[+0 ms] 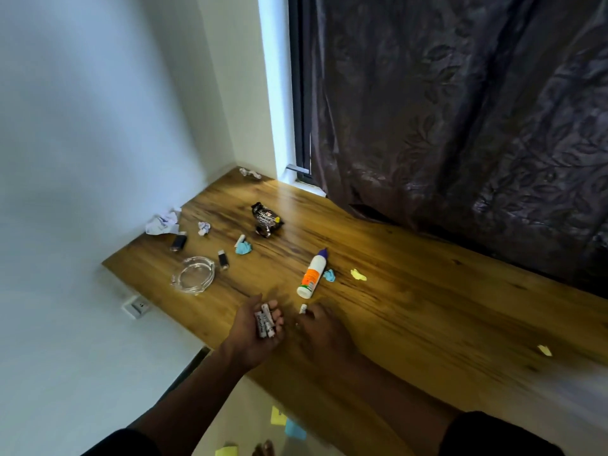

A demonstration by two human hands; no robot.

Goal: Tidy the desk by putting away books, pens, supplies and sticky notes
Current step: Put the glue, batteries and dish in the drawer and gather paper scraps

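My left hand (260,327) is palm up over the wooden desk (427,307), its fingers curled round several small white batteries (265,320). Just to its right, my right hand (324,327) pinches one more white battery (303,308) at its fingertips on the desk. A white glue bottle (312,274) with an orange label and purple cap lies just beyond both hands. Crumpled sticky notes lie around: a blue note (329,275) beside the bottle, a yellow note (358,274), another blue note (243,247) next to a further battery (240,240), and a yellow scrap (544,350) at the right.
A glass ashtray (193,278), two dark lighters (178,242) (223,259), crumpled white paper (163,222) (203,228) and a dark snack wrapper (266,218) lie on the desk's left part. A dark curtain (460,110) hangs behind. Sticky notes (289,422) lie on the floor below.
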